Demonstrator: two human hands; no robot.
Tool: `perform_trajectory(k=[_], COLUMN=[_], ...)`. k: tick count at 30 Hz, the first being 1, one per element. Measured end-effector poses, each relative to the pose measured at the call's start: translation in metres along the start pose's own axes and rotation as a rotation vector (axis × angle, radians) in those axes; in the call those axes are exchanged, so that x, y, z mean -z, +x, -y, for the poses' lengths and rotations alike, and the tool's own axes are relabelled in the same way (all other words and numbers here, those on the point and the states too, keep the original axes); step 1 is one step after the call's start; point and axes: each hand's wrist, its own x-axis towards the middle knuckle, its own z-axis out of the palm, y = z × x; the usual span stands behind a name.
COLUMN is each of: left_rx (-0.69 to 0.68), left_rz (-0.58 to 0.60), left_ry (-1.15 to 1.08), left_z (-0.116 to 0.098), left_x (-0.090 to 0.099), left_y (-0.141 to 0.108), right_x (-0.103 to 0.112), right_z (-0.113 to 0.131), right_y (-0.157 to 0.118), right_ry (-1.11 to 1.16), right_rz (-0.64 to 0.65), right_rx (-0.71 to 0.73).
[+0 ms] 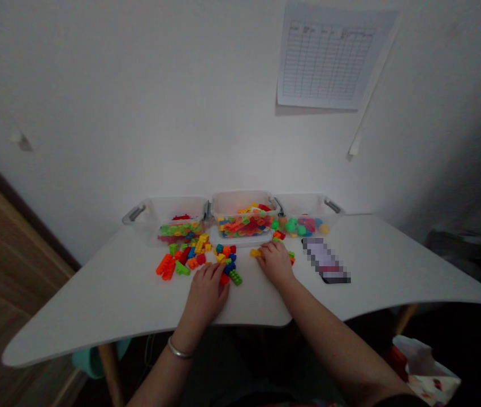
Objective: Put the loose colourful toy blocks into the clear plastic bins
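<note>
My left hand (207, 291) rests at the near edge of a loose pile of toy building blocks, fingers curled, with a red building block (224, 278) between thumb and fingertips. Touching or just beyond it are blue blocks (230, 265) and a green studded block (235, 277). To the right, my right hand (276, 261) is closed at the fingertips on a yellow building block (256, 252) just above or on the tabletop. More blocks, red and green, are partly hidden behind that hand. An orange block (166, 267) and a yellow block (202, 243) lie left of my left hand.
Three clear plastic bins stand along the wall: the left (142, 232) and middle (244, 199) hold blocks, the right (308, 203) coloured balls and pieces. A phone (337, 278) lies right of my right hand. The white table (108, 299) has a curved front edge.
</note>
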Motion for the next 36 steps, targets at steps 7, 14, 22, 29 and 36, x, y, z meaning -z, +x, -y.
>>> perform_trajectory(k=[7, 14, 22, 29, 36], left_rx=[0.011, 0.000, 0.000, 0.007, 0.002], left_rz=[0.007, -0.005, -0.017, -0.018, -0.031], left_ry=[-0.007, -0.010, -0.022, -0.010, -0.012], left_z=[0.000, 0.001, 0.000, 0.000, -0.001], left_x=[0.001, 0.000, 0.001, 0.002, 0.002], left_y=[0.000, -0.001, -0.001, -0.001, -0.001], right_x=[-0.001, -0.003, 0.048, 0.061, 0.055], right_z=[-0.002, -0.018, -0.036, -0.046, -0.035], right_y=[-0.003, 0.007, 0.061, 0.099, 0.092], right_ry=[0.203, 0.556, 0.501, 0.305, 0.063], right_rz=[-0.043, -0.277, -0.481, -0.325, -0.152], right_rx=[0.044, -0.194, -0.314, -0.170, -0.057])
